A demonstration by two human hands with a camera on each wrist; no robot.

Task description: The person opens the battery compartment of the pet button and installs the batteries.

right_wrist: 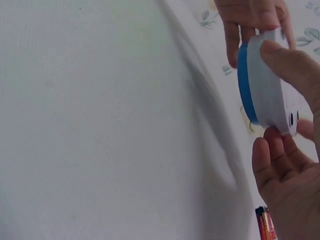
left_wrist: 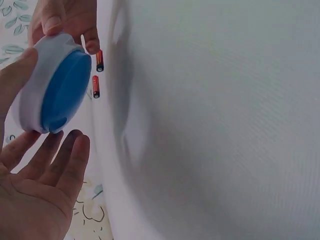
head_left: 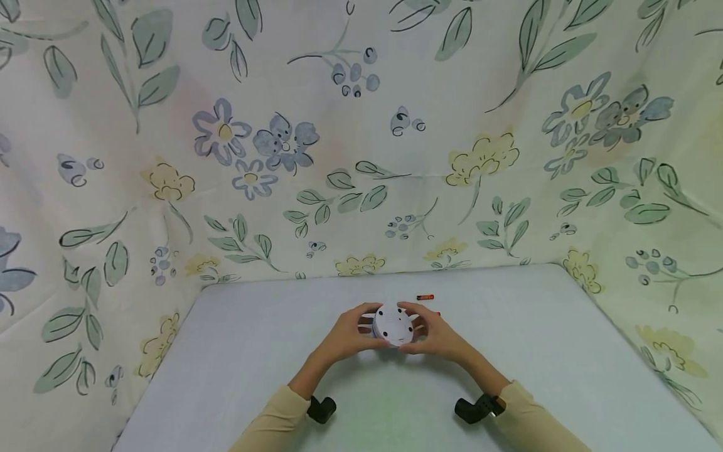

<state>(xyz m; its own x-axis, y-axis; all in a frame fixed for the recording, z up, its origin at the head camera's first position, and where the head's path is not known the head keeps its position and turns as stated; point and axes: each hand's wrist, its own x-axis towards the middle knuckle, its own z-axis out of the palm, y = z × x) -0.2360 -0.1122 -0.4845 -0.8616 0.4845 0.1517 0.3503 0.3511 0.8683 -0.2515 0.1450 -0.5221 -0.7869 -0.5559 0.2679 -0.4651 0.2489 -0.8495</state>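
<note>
Between both hands is a round white device with a blue domed side. Its flat white back, dotted with several dark spots, faces up toward the head camera. My left hand grips the left edge between thumb and fingers. On the opposite edge my right hand does the same. The right wrist view shows the white rim tilted on its side, the right thumb lying across it and fingertips under it. The device is held up over the white table, its blue side turned down and away from the head view.
A red-and-black battery lies on the white table behind the right hand. A second battery lies near it, mostly hidden by that hand in the head view. Flowered cloth hangs around the table's back and sides.
</note>
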